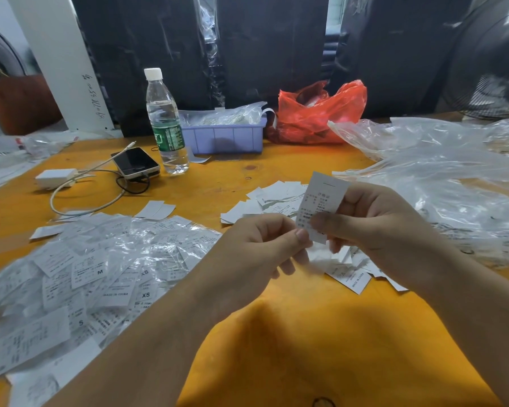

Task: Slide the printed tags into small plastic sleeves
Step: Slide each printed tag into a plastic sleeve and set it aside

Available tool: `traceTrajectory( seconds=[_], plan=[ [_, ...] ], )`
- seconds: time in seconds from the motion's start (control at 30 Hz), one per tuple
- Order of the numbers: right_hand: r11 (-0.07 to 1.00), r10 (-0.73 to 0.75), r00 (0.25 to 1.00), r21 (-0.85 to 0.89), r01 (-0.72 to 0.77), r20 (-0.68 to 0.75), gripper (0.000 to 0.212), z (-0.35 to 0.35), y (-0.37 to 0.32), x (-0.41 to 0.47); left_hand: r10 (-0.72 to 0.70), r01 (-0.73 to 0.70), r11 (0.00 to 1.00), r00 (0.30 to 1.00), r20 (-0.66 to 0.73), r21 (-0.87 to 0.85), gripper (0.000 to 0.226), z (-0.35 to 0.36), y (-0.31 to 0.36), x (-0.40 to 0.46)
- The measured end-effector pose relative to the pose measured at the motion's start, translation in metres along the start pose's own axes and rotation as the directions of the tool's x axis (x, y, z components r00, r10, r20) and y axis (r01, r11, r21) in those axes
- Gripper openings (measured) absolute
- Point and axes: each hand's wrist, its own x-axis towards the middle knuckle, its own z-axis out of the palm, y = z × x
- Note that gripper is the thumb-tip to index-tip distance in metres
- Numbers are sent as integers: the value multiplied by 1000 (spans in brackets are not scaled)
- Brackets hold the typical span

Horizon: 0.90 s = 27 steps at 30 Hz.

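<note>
Both hands mid-tag, big pile already sleeved.
Left hand and right hand fingers pinch 1 printed tag between them; sleeved tags lie left of the fingers, loose tags just beyond remain.

Both hands raised, fingers pinched

The scene is evenly and brightly lit from above, with daylight showing in narrow gaps of the dark backdrop. The orange tabletop glows warm, and soft shadows lie beneath both forearms near its front edge. Glare glints off the clear plastic sheeting at the right edge (and off the sleeved pile at left). Wide-angle distortion bends the frame's sides; the near corners are soft.
</note>
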Motion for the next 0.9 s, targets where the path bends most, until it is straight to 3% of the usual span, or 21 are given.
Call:
traceTrajectory(
  seconds=[0.23,0.6,0.9],
  plan=[
    [987,120,990,101,-128,73,36,-4,-3,0,23,-23,1000,999,-25,-2,24,-1,0,0],
    [988,88,996,128,-85,-18,20,-12,-7,1,39,-43,998,994,-104,-44,22,-2,2,0],
    [995,23,998,98,-29,55,20,-9,-9,-1,51,-54,997,997,-61,-47,20,0,2,-1]
  ],
)
